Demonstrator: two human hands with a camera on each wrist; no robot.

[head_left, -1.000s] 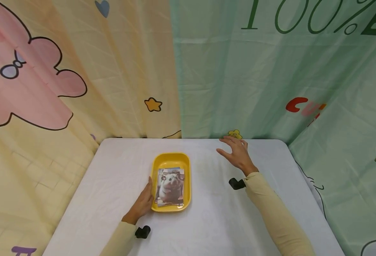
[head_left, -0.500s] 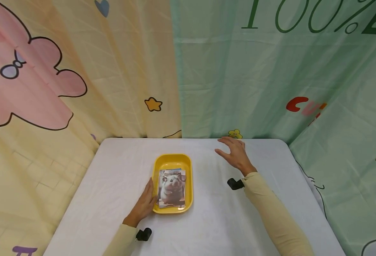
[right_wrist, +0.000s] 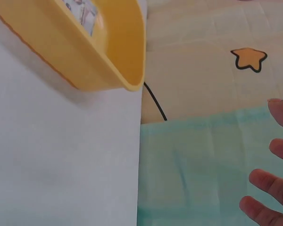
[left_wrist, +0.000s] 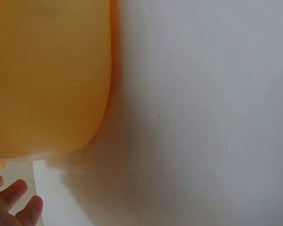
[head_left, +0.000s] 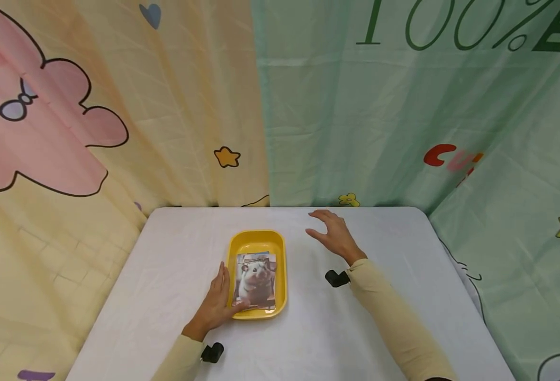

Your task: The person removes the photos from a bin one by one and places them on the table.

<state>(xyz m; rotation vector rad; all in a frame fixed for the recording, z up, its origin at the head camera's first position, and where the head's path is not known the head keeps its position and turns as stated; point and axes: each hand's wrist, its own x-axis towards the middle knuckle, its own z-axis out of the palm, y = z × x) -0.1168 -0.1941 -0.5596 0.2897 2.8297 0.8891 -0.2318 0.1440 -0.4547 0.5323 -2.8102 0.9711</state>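
A yellow rectangular tray point(head_left: 257, 241) stands on the white table, left of its middle. Inside it lies a small stack of picture cards point(head_left: 255, 279), the top one showing a furry animal. My left hand point(head_left: 213, 304) is at the tray's left side, fingers extended along the wall and thumb reaching over the near left corner toward the cards. In the left wrist view the tray's outer wall point(left_wrist: 47, 84) fills the upper left, with spread fingertips point(left_wrist: 30, 212) below it. Right of the tray, my right hand point(head_left: 336, 238) hovers with fingers spread and nothing in it.
The table point(head_left: 165, 254) has a white cover and rounded far corners. Printed curtains point(head_left: 318, 132) hang behind it and along both sides. A black wrist device point(head_left: 337, 278) sits at the right cuff, another point(head_left: 212, 352) at the left.
My right hand has moved left, closer to the tray. My left thumb has swung over the near left corner of the tray. The tray has shifted very slightly right.
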